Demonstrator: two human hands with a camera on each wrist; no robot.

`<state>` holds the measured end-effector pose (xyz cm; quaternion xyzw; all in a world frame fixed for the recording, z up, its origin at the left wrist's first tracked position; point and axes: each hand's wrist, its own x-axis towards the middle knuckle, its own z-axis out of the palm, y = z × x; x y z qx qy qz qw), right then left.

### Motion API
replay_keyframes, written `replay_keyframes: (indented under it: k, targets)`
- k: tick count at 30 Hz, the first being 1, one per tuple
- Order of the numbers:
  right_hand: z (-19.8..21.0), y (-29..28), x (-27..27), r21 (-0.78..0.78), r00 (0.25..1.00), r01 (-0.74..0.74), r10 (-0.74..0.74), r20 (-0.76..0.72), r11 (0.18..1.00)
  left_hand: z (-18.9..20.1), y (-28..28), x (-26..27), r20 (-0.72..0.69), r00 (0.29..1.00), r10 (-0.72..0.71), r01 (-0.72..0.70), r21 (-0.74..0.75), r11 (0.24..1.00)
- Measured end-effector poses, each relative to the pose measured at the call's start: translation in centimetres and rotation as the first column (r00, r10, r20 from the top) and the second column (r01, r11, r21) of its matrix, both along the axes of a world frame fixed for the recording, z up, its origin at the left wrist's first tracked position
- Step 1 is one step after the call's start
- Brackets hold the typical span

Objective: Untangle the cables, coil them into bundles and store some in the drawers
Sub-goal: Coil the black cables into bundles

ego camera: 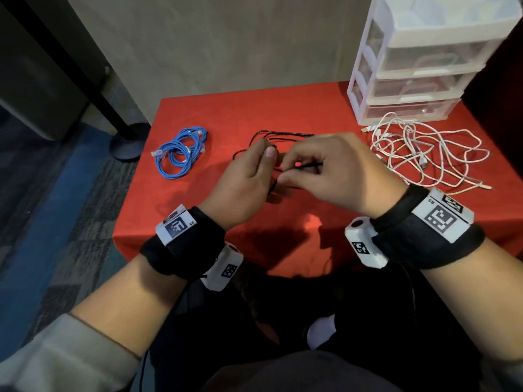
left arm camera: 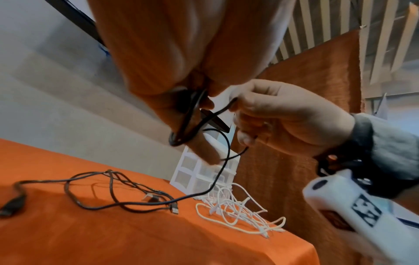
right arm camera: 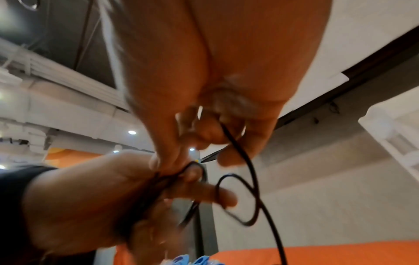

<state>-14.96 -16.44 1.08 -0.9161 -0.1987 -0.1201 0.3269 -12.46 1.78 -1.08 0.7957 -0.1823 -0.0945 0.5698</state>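
Both hands meet above the middle of the red table [ego camera: 215, 114]. My left hand [ego camera: 249, 176] grips a small coil of thin black cable [left arm camera: 186, 122] in curled fingers. My right hand [ego camera: 319, 171] pinches the same black cable [right arm camera: 240, 152] just beside it, and the strand loops down to the cloth. The rest of the black cable [ego camera: 283, 135] lies loose on the table behind my hands, with a plug [left arm camera: 174, 209] at its end. A coiled blue cable [ego camera: 181, 151] lies at the left. A tangle of white cables [ego camera: 418, 154] lies at the right.
A white plastic drawer unit [ego camera: 424, 60] with translucent drawers, all closed, stands at the table's back right corner. A black pole on a round base [ego camera: 130, 141] stands on the carpet left of the table. My knees are under the table's near edge.
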Motion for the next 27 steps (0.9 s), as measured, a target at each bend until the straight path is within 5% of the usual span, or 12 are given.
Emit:
replay_keyframes:
  k: [2,6,13,17,22,27]
  targets:
    - [0.2,-0.4,0.5,0.022,0.995,0.1,-0.1,0.017,0.995,0.4,-0.2,-0.6,-0.116,0.993,-0.024,0.024,0.002,1.0]
    - [0.0,-0.6,0.9,-0.042,0.978,0.205,-0.202,0.061,0.978,0.8,0.0,-0.8,-0.133,0.991,-0.031,0.04,0.065,0.997]
    - [-1.4,-1.4,1.8,0.16,0.996,0.069,-0.059,-0.069,0.985,1.4,0.9,-0.7,-0.519,0.826,-0.221,0.078,-0.282,0.956]
    - [-2.4,-1.9,1.7,0.29,0.964,0.115,-0.036,-0.265,0.95,2.5,1.7,-0.2,-0.568,0.743,-0.354,-0.056,-0.58,0.813]
    - [-4.5,-1.7,1.0,0.219,0.905,0.057,0.042,-0.424,0.974,2.6,2.5,0.6,-0.493,0.795,-0.353,-0.16,-0.732,0.662]
    - [-5.1,0.2,-0.7,0.185,0.904,-0.018,0.095,-0.416,0.983,2.3,1.9,1.7,-0.447,0.875,-0.187,-0.282,-0.784,0.553]
